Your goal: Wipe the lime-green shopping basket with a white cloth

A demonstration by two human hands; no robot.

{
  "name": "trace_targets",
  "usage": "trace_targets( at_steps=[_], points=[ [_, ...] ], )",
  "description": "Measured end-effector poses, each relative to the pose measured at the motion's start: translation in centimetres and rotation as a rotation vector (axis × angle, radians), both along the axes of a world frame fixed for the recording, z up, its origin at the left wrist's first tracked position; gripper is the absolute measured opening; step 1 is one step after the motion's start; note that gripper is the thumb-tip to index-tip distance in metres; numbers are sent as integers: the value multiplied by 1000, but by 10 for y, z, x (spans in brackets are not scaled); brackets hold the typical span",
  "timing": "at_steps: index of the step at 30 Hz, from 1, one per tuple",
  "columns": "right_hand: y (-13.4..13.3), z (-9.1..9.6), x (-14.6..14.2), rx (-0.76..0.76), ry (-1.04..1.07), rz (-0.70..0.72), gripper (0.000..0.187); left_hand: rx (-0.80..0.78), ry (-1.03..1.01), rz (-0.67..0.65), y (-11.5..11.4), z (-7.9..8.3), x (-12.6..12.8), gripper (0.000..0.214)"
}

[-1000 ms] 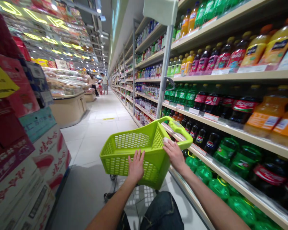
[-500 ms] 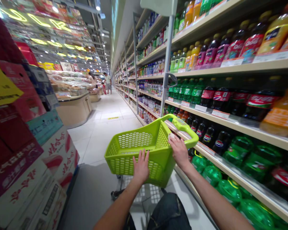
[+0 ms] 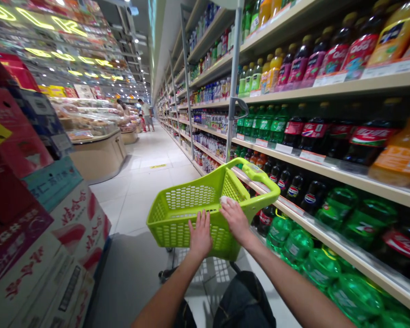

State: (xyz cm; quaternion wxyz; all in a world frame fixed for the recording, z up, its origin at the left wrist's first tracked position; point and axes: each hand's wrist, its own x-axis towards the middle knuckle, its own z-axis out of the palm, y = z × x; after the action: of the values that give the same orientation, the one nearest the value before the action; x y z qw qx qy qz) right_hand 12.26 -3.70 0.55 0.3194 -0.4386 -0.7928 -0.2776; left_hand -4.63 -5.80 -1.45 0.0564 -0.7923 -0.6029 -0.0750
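Observation:
A lime green plastic basket trolley stands in the aisle in front of me, its handle raised toward the drink shelves. My left hand lies flat with fingers spread against the basket's near wall. My right hand presses a small white cloth onto the near rim, fingers curled over it. The basket looks empty inside.
Shelves of soft drink bottles run along my right. Stacked red and white cartons stand at my left. A curved counter sits further down the tiled aisle, where people stand far off. My knee shows below.
My right hand with the white cloth has slid leftward along the basket's rim, away from the handle side. My left hand stays on the basket wall. The view has shifted slightly.

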Motion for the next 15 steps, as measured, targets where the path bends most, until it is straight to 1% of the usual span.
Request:
trace_targets(
  at_steps=[2,3,6,8,10,13,15],
  points=[
    [2,-4,-7,-16,-24,49,30,14,6,-13,2,0,-4,76],
    [2,-3,-6,-25,-15,39,31,17,1,5,2,0,-7,75],
    [2,5,5,-35,67,-67,38,9,-16,79,3,-1,-17,75],
    [1,6,5,-29,111,-93,40,-1,-15,91,2,-2,-20,76],
    [1,0,-7,-26,109,-31,37,-7,-7,84,1,-2,-20,76],
    [3,-12,-34,-41,39,124,30,-8,8,65,1,-1,-23,75],
    [5,-15,-40,-59,8,164,29,3,13,47,1,-2,-27,74]
  ],
)
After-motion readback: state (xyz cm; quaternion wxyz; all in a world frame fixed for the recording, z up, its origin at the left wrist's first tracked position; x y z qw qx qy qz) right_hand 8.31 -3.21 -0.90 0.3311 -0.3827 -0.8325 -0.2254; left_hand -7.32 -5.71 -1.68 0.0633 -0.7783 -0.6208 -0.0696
